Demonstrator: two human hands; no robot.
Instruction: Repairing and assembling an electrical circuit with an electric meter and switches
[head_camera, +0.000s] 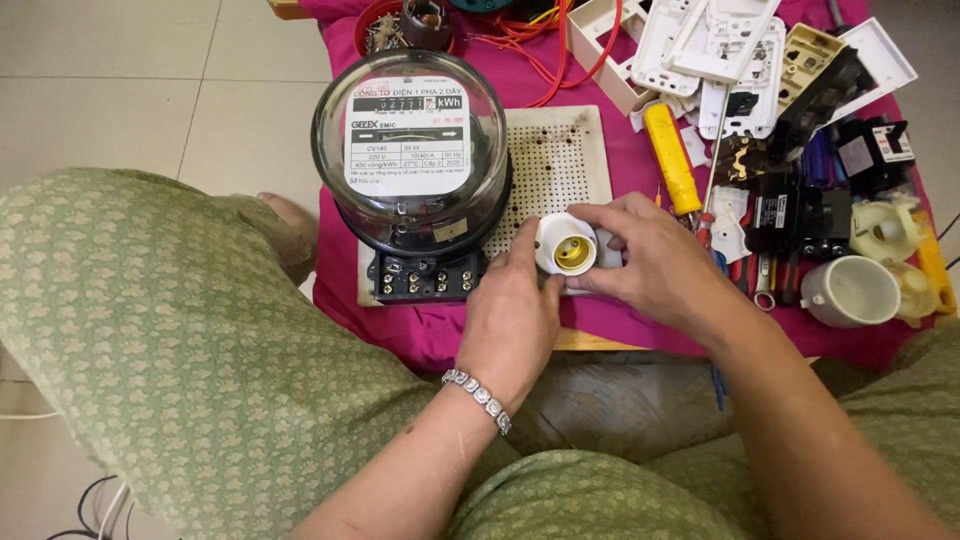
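Both hands, left (515, 310) and right (650, 265), grasp white lamp socket (567, 245), opening facing up.

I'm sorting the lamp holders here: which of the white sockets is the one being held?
The white lamp socket with the brass interior, gripped by both the left hand and right hand on the perforated board. The other white socket lies untouched at the right.
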